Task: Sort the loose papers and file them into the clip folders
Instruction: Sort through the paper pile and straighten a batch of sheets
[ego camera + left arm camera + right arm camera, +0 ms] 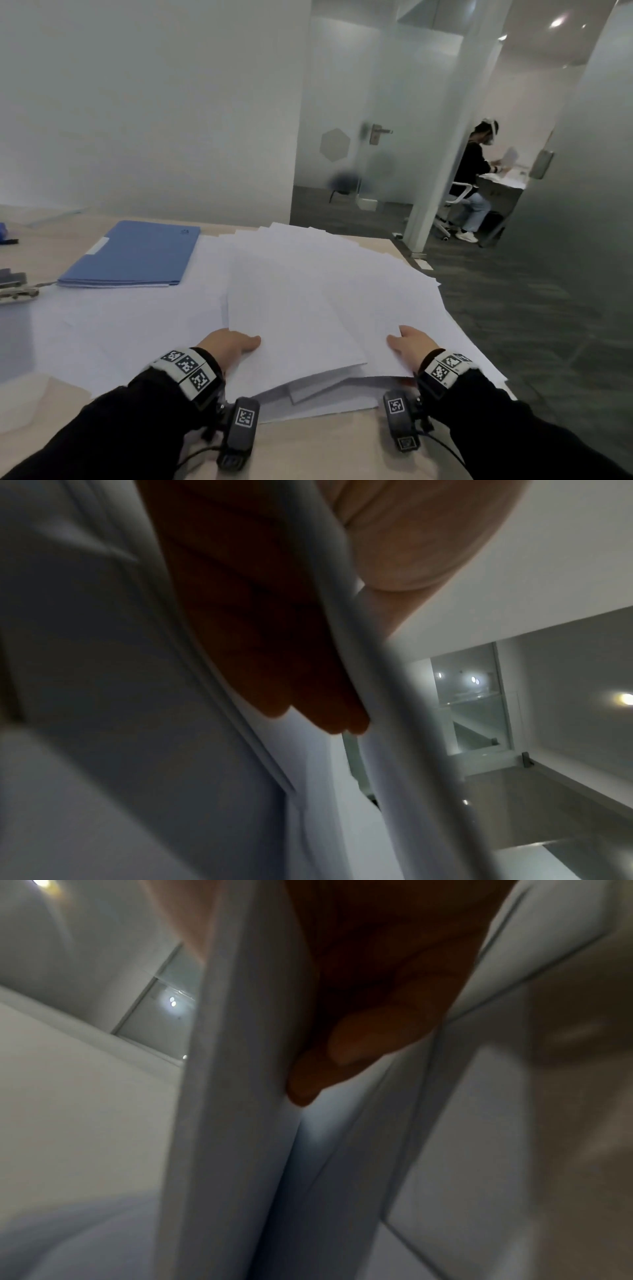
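Both hands gripped a stack of white papers [294,308] lifted at its near edge off the beige table [325,445]. Left hand [227,346] pinched the stack's near-left corner, thumb on top, fingers [260,653] underneath. Right hand [409,346] pinched the near-right corner the same way, thumb above, fingers [346,1042] below the sheets. More loose sheets [120,325] lay spread on the table under and left of the stack. A closed blue clip folder [137,253] lay flat beyond the stack to its left, near it. A seated person [474,178] was far beyond the stack, to its right.
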The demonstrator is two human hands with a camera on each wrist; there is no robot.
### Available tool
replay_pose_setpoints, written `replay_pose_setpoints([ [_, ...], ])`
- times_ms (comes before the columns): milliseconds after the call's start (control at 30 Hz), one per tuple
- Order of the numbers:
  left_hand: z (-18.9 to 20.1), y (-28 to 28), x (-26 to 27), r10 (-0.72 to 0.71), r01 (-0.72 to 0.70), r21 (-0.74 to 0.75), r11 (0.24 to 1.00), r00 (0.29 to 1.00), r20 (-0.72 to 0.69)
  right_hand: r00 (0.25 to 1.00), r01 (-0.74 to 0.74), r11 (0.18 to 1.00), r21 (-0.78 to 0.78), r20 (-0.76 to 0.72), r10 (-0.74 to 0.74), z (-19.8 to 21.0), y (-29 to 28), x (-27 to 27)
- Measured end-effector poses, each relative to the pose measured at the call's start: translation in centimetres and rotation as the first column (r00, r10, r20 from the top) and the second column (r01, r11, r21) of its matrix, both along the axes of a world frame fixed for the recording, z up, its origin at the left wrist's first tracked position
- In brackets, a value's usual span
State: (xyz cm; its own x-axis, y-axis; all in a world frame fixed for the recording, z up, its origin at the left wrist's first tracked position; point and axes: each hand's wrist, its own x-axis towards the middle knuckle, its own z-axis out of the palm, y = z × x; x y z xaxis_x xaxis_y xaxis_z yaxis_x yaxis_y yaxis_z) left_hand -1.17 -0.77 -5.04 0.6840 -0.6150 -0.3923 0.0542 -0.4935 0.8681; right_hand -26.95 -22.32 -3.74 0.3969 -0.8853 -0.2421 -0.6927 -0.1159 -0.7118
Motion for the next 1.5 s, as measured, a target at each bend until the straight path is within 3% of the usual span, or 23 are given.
replay_pose_setpoints([
  [100, 1.0, -1.1, -2.3, -0.095, 0.090, 0.068, 0.994, 0.993, 0.072, 0.998, -0.016, 0.993, 0.119, 0.056, 0.010, -0.5, 1.1, -1.2],
  [233, 2.1, -1.8, -4.8, -0.124, 0.107, 0.137, 0.985, 0.985, 0.121, 0.944, 0.138, 0.896, 0.422, 0.218, -0.248, -0.3, 2.9, -2.4],
  [333, 1.5, -2.1, -5.3, -0.265, 0.226, 0.232, 0.946, 0.952, 0.151, 0.934, 0.106, 0.840, 0.532, 0.236, -0.267, -1.0, 3.4, -2.5],
  [433, 0.8, -2.4, -5.7, -0.267, 0.250, 0.150, 0.957, 0.958, 0.105, 0.967, -0.007, 0.872, 0.489, 0.226, -0.119, -2.0, 3.0, -1.9],
  [533, 0.8, -2.4, -6.5, -0.204, 0.204, 0.000, 0.979, 0.979, 0.005, 0.974, -0.077, 0.943, 0.324, 0.226, 0.003, -0.7, 3.2, -1.8],
  [600, 0.8, -2.2, -6.4, -0.158, 0.155, -0.054, 0.986, 0.986, -0.051, 0.964, -0.057, 0.964, 0.260, 0.266, -0.015, -0.5, 2.7, -2.1],
  [700, 0.8, -1.3, -5.3, -0.045, 0.035, -0.091, 0.995, 0.993, -0.113, 0.898, -0.008, 0.956, 0.293, 0.423, -0.122, -0.4, 2.6, -2.8],
  [833, 0.8, -0.6, -3.1, 0.039, -0.038, -0.094, 0.995, 0.999, 0.009, 0.807, -0.046, 0.944, 0.328, 0.569, -0.158, 0.1, 2.7, -3.5],
  [967, 1.8, -0.5, -2.7, 0.007, -0.041, -0.204, 0.978, 0.986, -0.164, 0.732, -0.092, 0.937, 0.336, 0.661, -0.166, 0.4, 3.0, -3.1],
  [1067, 3.3, -0.2, -3.8, -0.041, -0.075, -0.371, 0.925, 0.954, -0.296, 0.716, -0.148, 0.938, 0.314, 0.688, -0.118, 0.8, 3.6, -2.5],
  [1133, 4.6, 0.2, -4.5, -0.060, -0.071, -0.451, 0.890, 0.961, -0.270, 0.741, -0.192, 0.943, 0.272, 0.670, -0.043, 1.3, 4.1, -2.2],
  [1233, 5.8, 0.5, -4.1, 0.006, -0.062, -0.535, 0.842, 0.994, -0.105, 0.752, -0.247, 0.950, 0.192, 0.656, 0.063, 2.4, 4.6, -1.7],
  [1367, 8.2, 0.9, -3.5, 0.030, 0.030, -0.623, 0.782, 0.996, 0.085, 0.695, -0.251, 0.964, 0.087, 0.710, 0.117, 4.5, 4.5, -0.2],
  [1500, 9.4, 1.1, -3.6, 0.042, 0.069, -0.654, 0.753, 0.987, 0.152, 0.613, -0.235, 0.972, 0.012, 0.778, 0.138, 6.2, 4.9, 1.3],
])
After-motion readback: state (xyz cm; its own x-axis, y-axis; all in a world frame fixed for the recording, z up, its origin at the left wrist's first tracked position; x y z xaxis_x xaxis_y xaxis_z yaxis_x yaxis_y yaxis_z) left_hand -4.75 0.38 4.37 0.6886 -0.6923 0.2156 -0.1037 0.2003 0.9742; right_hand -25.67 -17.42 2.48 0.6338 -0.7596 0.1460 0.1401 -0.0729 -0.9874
